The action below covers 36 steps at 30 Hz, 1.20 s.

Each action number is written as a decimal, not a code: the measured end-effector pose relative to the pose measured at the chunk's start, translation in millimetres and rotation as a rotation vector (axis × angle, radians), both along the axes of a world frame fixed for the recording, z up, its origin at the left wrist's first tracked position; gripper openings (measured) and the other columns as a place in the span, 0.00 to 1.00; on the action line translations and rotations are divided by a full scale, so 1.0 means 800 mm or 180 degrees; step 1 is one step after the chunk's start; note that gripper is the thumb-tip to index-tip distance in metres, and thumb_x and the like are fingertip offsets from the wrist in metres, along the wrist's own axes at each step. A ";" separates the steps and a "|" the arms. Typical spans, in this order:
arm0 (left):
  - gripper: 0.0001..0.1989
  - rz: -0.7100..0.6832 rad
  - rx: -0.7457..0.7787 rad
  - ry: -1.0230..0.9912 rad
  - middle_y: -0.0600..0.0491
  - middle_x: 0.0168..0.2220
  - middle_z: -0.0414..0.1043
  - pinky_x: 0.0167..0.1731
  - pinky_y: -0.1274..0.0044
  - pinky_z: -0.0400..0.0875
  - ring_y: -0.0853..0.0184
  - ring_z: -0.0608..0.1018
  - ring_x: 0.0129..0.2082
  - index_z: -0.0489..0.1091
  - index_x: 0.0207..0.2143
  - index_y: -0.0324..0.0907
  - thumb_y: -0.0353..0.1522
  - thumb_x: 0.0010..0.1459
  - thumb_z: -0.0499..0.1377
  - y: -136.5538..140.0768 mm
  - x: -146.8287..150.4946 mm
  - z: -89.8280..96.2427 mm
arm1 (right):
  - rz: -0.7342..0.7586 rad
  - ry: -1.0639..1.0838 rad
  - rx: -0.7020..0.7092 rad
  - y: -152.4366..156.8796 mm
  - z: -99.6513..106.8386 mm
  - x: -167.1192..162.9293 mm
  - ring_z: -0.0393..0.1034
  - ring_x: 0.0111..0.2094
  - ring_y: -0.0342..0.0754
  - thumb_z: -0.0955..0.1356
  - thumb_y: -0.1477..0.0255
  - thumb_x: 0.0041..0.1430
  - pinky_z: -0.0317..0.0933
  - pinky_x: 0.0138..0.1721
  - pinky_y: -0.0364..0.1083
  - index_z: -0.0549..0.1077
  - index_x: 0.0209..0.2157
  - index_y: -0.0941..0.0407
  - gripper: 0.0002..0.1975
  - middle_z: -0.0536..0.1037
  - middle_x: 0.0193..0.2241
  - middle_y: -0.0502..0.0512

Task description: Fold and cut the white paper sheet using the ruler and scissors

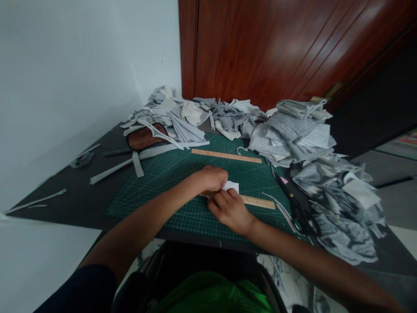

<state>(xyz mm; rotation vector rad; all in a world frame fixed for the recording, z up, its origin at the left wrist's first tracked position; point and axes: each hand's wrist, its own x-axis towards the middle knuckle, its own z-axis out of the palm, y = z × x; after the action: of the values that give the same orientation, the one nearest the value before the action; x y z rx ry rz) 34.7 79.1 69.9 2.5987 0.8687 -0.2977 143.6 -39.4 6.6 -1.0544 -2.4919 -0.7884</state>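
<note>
My left hand [215,178] is closed, its fingertips pinched at the left edge of a small white fabric piece [233,187]. Just below it, my right hand [232,210] has its fingers curled and pressed together at the lower edge of the same piece. The two hands nearly touch, and their fingertips are partly hidden. Under them a wooden ruler [259,201] lies on the green cutting mat [182,178], its middle covered by my right hand. Farther back, a second wooden ruler [227,156] rests on the mat.
Black-handled scissors [301,215] and thin fabric strips [284,211] lie right of the mat. Grey fabric heaps [293,134] line the back and right. A brown dark-edged piece [146,137] and long pale strips [114,170] are on the left, near a wall [81,65].
</note>
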 end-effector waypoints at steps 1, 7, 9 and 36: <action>0.08 -0.0022 0.0003 0.0026 0.49 0.39 0.82 0.38 0.75 0.70 0.59 0.81 0.42 0.79 0.32 0.43 0.24 0.50 0.64 0.001 0.001 0.000 | -0.0015 -0.0025 -0.0021 -0.002 0.001 0.001 0.65 0.32 0.52 0.65 0.80 0.68 0.50 0.33 0.52 0.76 0.34 0.57 0.10 0.75 0.28 0.55; 0.10 -0.0150 0.0037 0.0135 0.49 0.40 0.81 0.40 0.73 0.71 0.58 0.81 0.44 0.80 0.36 0.44 0.26 0.49 0.65 0.007 0.003 -0.008 | -0.0061 -0.0217 -0.0055 -0.014 0.004 0.012 0.65 0.33 0.52 0.64 0.82 0.68 0.51 0.35 0.52 0.77 0.36 0.60 0.11 0.76 0.28 0.57; 0.10 -0.0164 0.0028 0.0142 0.49 0.40 0.81 0.40 0.73 0.72 0.58 0.80 0.44 0.80 0.35 0.44 0.27 0.48 0.66 0.007 0.004 -0.008 | -0.0043 -0.0188 0.0007 -0.014 0.005 0.013 0.65 0.32 0.52 0.64 0.83 0.68 0.52 0.35 0.52 0.77 0.36 0.61 0.11 0.76 0.28 0.58; 0.11 -0.0175 0.0026 0.0142 0.50 0.43 0.81 0.39 0.75 0.69 0.60 0.79 0.44 0.79 0.39 0.45 0.33 0.51 0.69 0.007 0.002 -0.005 | -0.0360 -0.0241 -0.0348 -0.028 0.011 0.045 0.62 0.31 0.53 0.67 0.83 0.65 0.50 0.34 0.51 0.77 0.33 0.58 0.09 0.73 0.27 0.56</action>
<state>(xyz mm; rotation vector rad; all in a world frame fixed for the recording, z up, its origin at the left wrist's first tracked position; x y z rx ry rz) 36.2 84.6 66.1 2.6359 0.8161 -0.3692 179.8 -61.7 15.5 -1.2340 -2.5834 -0.7439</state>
